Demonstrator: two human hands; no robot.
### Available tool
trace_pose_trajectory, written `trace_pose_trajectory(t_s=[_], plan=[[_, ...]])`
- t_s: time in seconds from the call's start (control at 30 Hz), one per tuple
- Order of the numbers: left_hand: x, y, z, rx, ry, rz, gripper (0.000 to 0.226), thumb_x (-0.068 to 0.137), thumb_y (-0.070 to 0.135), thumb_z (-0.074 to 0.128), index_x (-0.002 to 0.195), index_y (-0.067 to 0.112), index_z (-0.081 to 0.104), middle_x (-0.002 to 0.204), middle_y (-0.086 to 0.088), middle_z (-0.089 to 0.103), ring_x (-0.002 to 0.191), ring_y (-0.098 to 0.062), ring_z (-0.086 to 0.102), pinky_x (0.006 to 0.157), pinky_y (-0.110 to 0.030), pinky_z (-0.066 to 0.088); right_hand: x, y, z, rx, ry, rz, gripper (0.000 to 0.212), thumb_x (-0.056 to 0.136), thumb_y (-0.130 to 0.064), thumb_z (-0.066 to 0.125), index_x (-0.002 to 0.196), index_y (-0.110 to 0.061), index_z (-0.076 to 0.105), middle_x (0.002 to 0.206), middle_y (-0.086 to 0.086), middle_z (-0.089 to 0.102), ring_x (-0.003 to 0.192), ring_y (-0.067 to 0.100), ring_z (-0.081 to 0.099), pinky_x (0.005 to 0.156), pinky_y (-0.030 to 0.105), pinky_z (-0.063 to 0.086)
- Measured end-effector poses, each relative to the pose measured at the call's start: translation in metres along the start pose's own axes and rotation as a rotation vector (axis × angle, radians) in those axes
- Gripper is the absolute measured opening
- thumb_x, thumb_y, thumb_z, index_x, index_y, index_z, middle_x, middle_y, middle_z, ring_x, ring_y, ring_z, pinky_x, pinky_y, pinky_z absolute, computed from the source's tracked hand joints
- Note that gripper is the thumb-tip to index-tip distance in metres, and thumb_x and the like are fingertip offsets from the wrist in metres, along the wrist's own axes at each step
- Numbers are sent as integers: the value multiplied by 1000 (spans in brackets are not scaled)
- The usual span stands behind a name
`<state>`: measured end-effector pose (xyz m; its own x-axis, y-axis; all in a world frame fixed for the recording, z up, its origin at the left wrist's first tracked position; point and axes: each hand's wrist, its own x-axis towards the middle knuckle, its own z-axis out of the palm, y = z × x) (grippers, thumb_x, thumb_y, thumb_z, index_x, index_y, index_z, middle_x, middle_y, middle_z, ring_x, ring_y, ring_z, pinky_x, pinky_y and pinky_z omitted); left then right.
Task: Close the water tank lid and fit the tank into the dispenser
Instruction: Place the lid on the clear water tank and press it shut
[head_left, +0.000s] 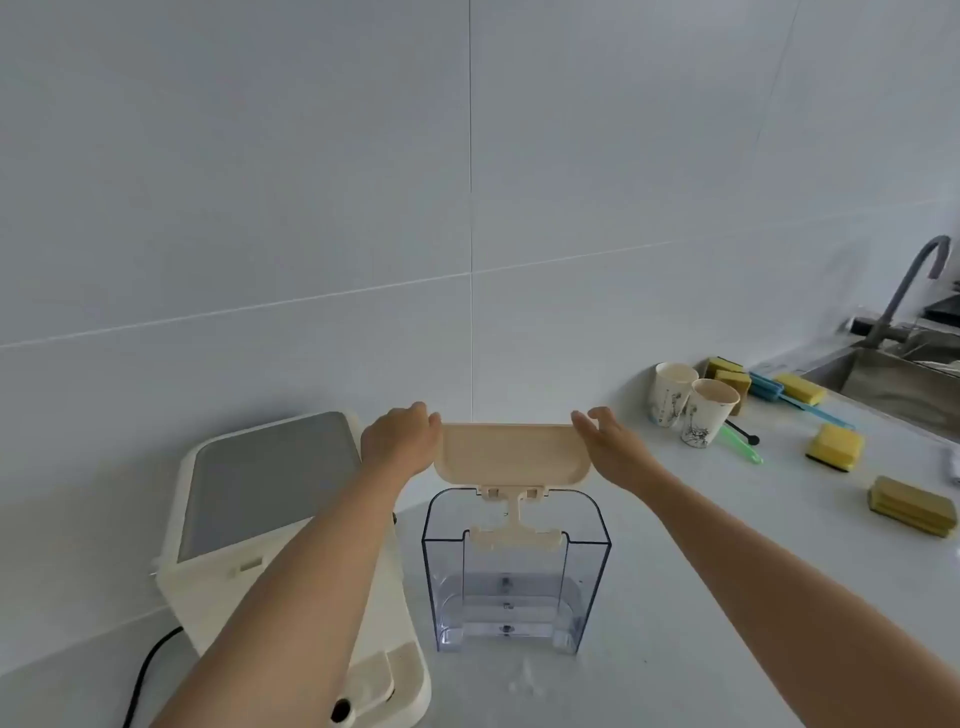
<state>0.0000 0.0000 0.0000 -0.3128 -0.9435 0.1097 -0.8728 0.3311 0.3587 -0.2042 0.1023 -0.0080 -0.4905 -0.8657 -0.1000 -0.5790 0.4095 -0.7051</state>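
Tank lid (511, 453) is standing open; left hand (400, 441) and right hand (608, 448) are gripping its ends, so fold it down evenly onto the tank (514, 597).

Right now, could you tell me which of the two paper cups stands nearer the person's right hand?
The front cup, nearer the camera and overlapping the other cup, which stands behind it toward the wall. The right hand is on the lid.

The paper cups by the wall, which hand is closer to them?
Right. The right hand grips the lid end on the side of the paper cups; the left hand grips the far end.
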Motion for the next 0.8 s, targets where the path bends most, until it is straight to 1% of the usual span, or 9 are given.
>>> trace_pose_trajectory(t_s=[0.07,0.17,0.27,0.33,0.4,0.53,0.63,0.7,0.8], plan=[[1,-2,0,-8,-32,-1,32,95,25,25,81,5,44,105,-22,62,80,-30,45,69,-31,33,4,0,0,20,17,11,49,92,-43,30,127,-9,39,107,13,56,98,29,51,83,37,38],[3,-3,5,-2,-69,27,40,96,29,23,89,1,51,104,-22,62,83,-32,49,70,-32,33,8,0,2,-16,19,-3,38,92,-39,31,103,-6,47,92,10,52,86,27,48,74,34,35],[3,-4,9,-9,-72,40,43,97,31,23,96,0,53,103,-20,62,82,-29,45,71,-32,33,9,0,3,-117,45,-26,36,93,-35,28,71,-10,40,75,8,47,78,26,44,68,34,32],[1,-4,9,-20,-69,50,43,98,31,23,98,0,53,95,-18,59,82,-29,45,71,-31,33,9,1,3,-156,57,-24,39,93,-35,27,61,-14,34,65,3,43,76,26,44,62,33,31],[-2,-2,8,-34,-62,59,41,97,30,23,93,1,52,88,-13,52,81,-29,45,70,-31,33,6,1,3,-166,67,-25,40,93,-34,27,58,-16,32,63,2,42,74,26,44,56,31,28],[-6,1,2,-68,-55,76,35,96,29,27,75,5,42,82,-10,49,79,-28,43,67,-30,31,0,4,1,-134,80,-45,39,92,-34,29,58,-16,33,63,4,45,71,28,50,62,32,33],[-10,0,-3,-60,-71,91,42,95,31,31,58,11,31,67,-5,43,74,-28,42,56,-30,27,-7,7,0,-104,91,-76,40,92,-33,31,56,-16,32,60,4,43,69,29,51,63,32,33],[-13,-1,-7,-43,-83,114,44,94,36,34,58,11,31,62,-2,40,71,-27,42,51,-29,24,-13,8,-2,-111,106,-107,39,92,-31,33,55,-17,30,58,3,42,67,28,47,61,32,32],[-22,-2,-12,5,-108,150,44,93,42,36,63,10,37,64,-3,44,71,-27,44,59,-30,30,-25,11,-2,-179,127,-168,38,93,-27,33,56,-16,30,57,4,41,67,28,42,53,32,25]])
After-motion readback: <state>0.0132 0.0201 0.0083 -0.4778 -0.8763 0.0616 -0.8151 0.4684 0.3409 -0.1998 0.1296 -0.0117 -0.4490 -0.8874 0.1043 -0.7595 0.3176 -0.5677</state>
